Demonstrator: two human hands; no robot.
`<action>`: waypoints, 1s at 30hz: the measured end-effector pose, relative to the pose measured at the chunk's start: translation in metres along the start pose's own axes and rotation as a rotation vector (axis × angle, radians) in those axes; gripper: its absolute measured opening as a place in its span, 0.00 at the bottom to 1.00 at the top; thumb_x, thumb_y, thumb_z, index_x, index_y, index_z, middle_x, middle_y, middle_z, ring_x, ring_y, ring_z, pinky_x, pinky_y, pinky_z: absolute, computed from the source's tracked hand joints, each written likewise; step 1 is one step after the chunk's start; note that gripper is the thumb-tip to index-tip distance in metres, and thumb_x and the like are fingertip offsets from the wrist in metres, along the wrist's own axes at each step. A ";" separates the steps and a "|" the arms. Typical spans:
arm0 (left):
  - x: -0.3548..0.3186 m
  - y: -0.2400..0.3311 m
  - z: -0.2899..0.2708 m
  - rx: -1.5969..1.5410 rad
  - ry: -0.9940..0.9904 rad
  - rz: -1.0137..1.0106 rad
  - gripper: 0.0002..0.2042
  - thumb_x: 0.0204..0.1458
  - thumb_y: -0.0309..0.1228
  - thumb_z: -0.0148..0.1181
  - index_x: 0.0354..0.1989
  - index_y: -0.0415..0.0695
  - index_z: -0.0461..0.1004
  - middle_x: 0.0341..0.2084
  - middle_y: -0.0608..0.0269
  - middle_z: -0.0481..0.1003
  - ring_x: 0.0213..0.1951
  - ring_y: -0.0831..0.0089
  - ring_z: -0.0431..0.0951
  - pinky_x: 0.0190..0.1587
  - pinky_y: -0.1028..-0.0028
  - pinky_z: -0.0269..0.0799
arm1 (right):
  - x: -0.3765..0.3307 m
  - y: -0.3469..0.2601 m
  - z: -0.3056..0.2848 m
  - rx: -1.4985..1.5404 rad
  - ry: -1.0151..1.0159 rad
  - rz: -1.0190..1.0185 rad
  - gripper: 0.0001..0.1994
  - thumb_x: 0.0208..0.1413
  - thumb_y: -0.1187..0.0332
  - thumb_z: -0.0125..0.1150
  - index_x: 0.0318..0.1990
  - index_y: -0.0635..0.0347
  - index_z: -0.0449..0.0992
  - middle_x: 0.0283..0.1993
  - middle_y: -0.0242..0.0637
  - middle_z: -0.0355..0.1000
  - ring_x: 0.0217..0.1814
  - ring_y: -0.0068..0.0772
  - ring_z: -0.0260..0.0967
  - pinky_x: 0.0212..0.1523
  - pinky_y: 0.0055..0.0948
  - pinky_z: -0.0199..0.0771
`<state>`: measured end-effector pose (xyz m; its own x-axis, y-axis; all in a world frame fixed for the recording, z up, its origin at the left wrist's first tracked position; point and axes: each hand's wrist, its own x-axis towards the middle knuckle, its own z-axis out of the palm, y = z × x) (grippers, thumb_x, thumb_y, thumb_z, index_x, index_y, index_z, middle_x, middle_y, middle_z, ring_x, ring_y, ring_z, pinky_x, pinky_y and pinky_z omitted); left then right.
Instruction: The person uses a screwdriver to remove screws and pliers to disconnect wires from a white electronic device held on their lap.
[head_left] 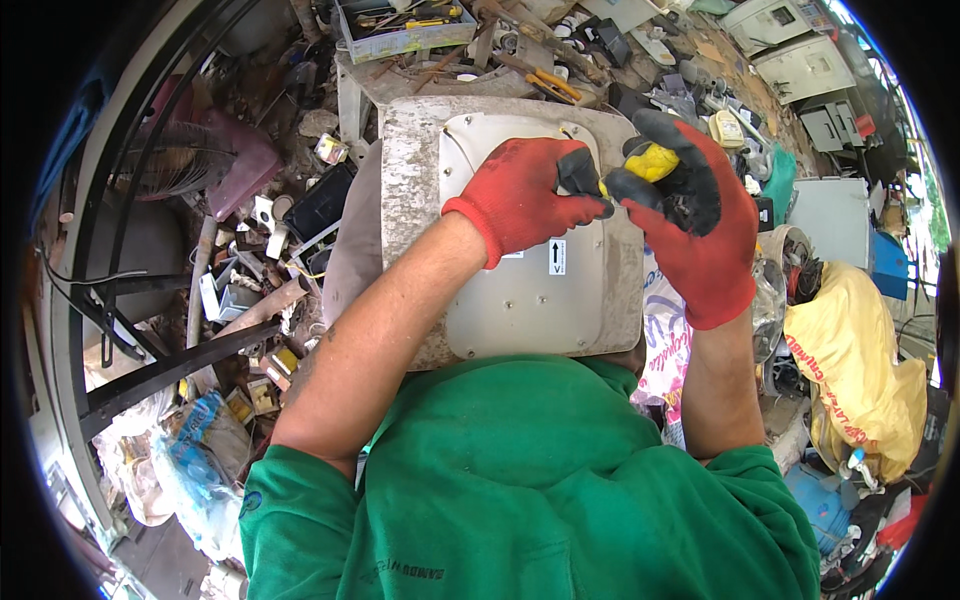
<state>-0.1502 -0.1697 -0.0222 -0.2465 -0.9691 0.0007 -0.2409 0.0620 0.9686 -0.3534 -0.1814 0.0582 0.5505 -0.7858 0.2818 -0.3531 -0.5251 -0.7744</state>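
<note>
Both hands wear red gloves with black-coated fingers and meet above a pale, dirty panel (520,320) with small screws and an arrow label. My right hand (695,215) is curled around a yellow-handled tool (652,163), whose exact kind is hidden by the fingers. A thin yellow end of it points toward the other hand. My left hand (540,190) is closed in a pinch right beside that end. Whatever sits between its fingertips is too small and covered to make out. The panel lies close in front of my green shirt.
A grey tray (410,40) of hand tools stands at the far side. Orange-handled pliers (555,85) lie beyond the panel. Mixed scrap covers the ground on both sides. A yellow sack (860,350) is at right, a black metal frame (180,375) at left.
</note>
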 end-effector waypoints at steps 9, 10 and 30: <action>-0.028 -0.015 0.022 0.745 0.116 0.284 0.24 0.47 0.39 0.71 0.53 0.46 0.78 0.57 0.54 0.74 0.63 0.48 0.69 0.70 0.53 0.58 | -0.015 -0.010 -0.012 0.158 0.033 -0.021 0.29 0.54 0.83 0.54 0.66 0.70 0.67 0.58 0.48 0.77 0.55 0.32 0.75 0.56 0.30 0.76; -0.029 -0.016 0.024 0.748 0.127 0.251 0.23 0.47 0.39 0.71 0.53 0.46 0.78 0.56 0.55 0.74 0.62 0.48 0.70 0.70 0.54 0.59 | -0.017 -0.010 -0.012 0.183 0.046 -0.010 0.28 0.55 0.83 0.53 0.66 0.71 0.66 0.59 0.48 0.76 0.56 0.32 0.75 0.57 0.30 0.75; -0.002 0.036 0.053 1.224 -0.116 -0.082 0.10 0.52 0.33 0.65 0.42 0.49 0.84 0.45 0.57 0.80 0.52 0.58 0.80 0.54 0.57 0.72 | -0.048 0.018 -0.033 0.334 0.251 0.009 0.27 0.60 0.80 0.51 0.69 0.68 0.63 0.64 0.52 0.70 0.65 0.42 0.70 0.66 0.37 0.70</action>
<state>-0.2079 -0.1531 0.0000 -0.2559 -0.9576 -0.1321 -0.9650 0.2451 0.0931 -0.4105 -0.1639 0.0496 0.3326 -0.8669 0.3714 -0.0693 -0.4152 -0.9071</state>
